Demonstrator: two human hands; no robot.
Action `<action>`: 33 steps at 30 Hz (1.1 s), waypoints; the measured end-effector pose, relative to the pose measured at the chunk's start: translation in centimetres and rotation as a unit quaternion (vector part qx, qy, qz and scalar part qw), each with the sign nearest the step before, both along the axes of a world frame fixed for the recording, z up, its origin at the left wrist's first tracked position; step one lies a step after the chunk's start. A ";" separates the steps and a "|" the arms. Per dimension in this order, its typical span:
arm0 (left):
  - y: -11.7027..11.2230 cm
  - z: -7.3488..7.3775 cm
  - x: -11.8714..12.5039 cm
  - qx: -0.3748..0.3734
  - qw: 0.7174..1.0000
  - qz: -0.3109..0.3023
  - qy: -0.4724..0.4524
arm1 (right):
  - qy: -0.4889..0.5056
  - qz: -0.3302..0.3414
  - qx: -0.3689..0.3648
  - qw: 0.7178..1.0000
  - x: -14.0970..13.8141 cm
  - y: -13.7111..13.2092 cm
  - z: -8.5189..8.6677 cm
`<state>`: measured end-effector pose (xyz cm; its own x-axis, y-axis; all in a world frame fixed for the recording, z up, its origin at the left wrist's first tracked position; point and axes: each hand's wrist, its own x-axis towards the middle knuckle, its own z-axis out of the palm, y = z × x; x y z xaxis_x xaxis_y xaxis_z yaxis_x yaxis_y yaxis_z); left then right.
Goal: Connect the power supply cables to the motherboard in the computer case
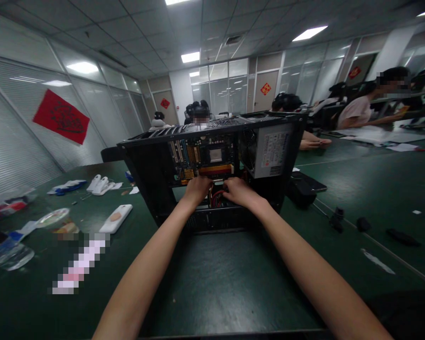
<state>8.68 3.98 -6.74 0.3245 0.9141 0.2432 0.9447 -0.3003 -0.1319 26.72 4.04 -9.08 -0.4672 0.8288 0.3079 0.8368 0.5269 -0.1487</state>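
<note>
A black computer case (212, 218) stands on the green table in front of me with its side open. Inside are a motherboard (184, 158) with a square metal-topped chip and, on the right, a grey power supply (272, 150) with a label. Both hands reach into the case just below the yellow and red memory slots (216, 170). My left hand (199, 188) is closed, its fingertips hidden. My right hand (238, 190) is closed too, beside red and dark cables (217, 198). A small pale strip shows between the hands; what they grip cannot be made out.
On the left lie a white phone-like object (116, 218), a plastic cup (56, 219) and a water bottle (7, 250). To the right are a black device (306, 184) and small black parts (337, 219). Other people (357, 111) sit across the table.
</note>
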 end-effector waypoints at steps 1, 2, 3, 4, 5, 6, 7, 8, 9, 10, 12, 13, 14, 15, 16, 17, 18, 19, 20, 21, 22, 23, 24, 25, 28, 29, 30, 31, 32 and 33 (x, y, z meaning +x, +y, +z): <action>0.1 0.0 0.0 0.003 1.000 0.002 -0.007 | -0.001 -0.002 0.002 1.000 0.0 -0.1 0.0; 0.2 0.0 0.0 0.006 1.000 0.004 -0.014 | -0.002 -0.003 0.006 1.000 0.0 -0.2 0.1; 0.3 0.0 0.0 0.008 1.000 0.005 -0.019 | -0.004 -0.005 0.012 1.000 0.0 -0.3 0.2; 0.3 0.0 0.0 0.011 1.000 0.006 -0.023 | -0.005 -0.006 0.021 1.000 0.0 -0.4 0.2; 0.3 -0.1 0.0 0.012 1.000 0.008 -0.025 | -0.009 -0.004 0.030 1.000 0.0 -0.4 0.3; 0.3 -0.1 -0.1 0.012 1.000 0.012 -0.026 | -0.015 -0.001 0.039 0.999 0.0 -0.4 0.5; 0.4 -0.1 -0.2 0.011 0.999 0.018 -0.027 | -0.025 0.004 0.047 0.999 0.0 -0.3 0.6; 0.4 -0.1 -0.2 0.012 0.999 0.023 -0.027 | -0.039 0.010 0.055 0.998 -0.1 -0.1 0.7; 0.4 -0.2 -0.3 0.014 0.999 0.028 -0.029 | -0.055 0.017 0.062 0.996 -0.2 0.2 0.9; 0.5 -0.2 -0.3 0.015 0.999 0.030 -0.030 | -0.073 0.024 0.070 0.995 -0.3 0.5 1.0; 0.5 -0.3 -0.4 0.017 0.999 0.030 -0.032 | -0.107 0.041 0.087 0.990 -0.6 1.2 1.3; 0.5 -0.3 -0.5 0.016 0.999 0.028 -0.032 | -0.122 0.050 0.094 0.987 -0.8 1.4 1.4; 0.6 -0.4 -0.5 0.012 0.999 0.027 -0.032 | -0.136 0.059 0.099 0.984 -0.9 1.6 1.4; 0.6 -0.4 -0.5 0.009 0.999 0.026 -0.033 | -0.146 0.067 0.103 0.982 -1.0 1.7 1.4; 0.7 -0.4 -0.6 0.006 0.999 0.026 -0.035 | -0.153 0.071 0.105 0.980 -1.1 1.7 1.4; 0.7 -0.5 -0.6 0.004 0.999 0.026 -0.037 | -0.155 0.072 0.107 0.979 -1.2 1.7 1.4; 0.7 -0.6 -0.6 0.003 0.999 0.027 -0.039 | -0.154 0.071 0.109 0.980 -1.2 1.7 1.3; 0.8 -0.6 -0.7 0.004 0.999 0.027 -0.040 | -0.151 0.067 0.108 0.980 -1.2 1.7 1.3; 0.9 -0.7 -0.7 0.005 0.999 0.027 -0.040 | -0.147 0.062 0.106 0.982 -1.3 1.6 1.2; 0.9 -0.7 -0.8 0.007 0.999 0.027 -0.041 | -0.143 0.057 0.101 0.983 -1.3 1.6 1.2; 0.9 -0.8 -0.8 0.007 0.999 0.026 -0.042 | -0.141 0.052 0.096 0.984 -1.3 1.6 1.1; 0.9 -0.8 -0.9 0.007 0.999 0.024 -0.045 | -0.139 0.048 0.091 0.985 -1.2 1.6 1.1; 0.9 -0.8 -0.9 0.007 0.998 0.021 -0.051 | -0.138 0.044 0.088 0.986 -1.2 1.7 1.1; 0.9 -0.9 -0.9 0.006 0.998 0.017 -0.059 | -0.134 0.039 0.086 0.986 -1.2 1.7 1.1; 0.7 -0.9 -0.9 0.011 0.996 0.006 -0.083 | -0.111 0.014 0.073 0.991 -1.2 1.9 1.2; 0.6 -0.9 -0.9 0.015 0.996 0.006 -0.090 | -0.104 0.004 0.066 0.992 -1.2 1.9 1.2; 0.6 -0.9 -0.8 0.020 0.995 0.007 -0.095 | -0.098 -0.006 0.059 0.993 -1.3 2.0 1.2; 0.6 -0.9 -0.8 0.024 0.995 0.008 -0.101 | -0.095 -0.014 0.052 0.994 -1.3 2.0 1.2; 0.7 -1.0 -0.7 0.027 0.994 0.010 -0.107 | -0.093 -0.020 0.048 0.994 -1.3 2.0 1.2; 0.8 -1.0 -0.7 0.028 0.993 0.010 -0.113 | -0.091 -0.025 0.045 0.995 -1.4 2.0 1.2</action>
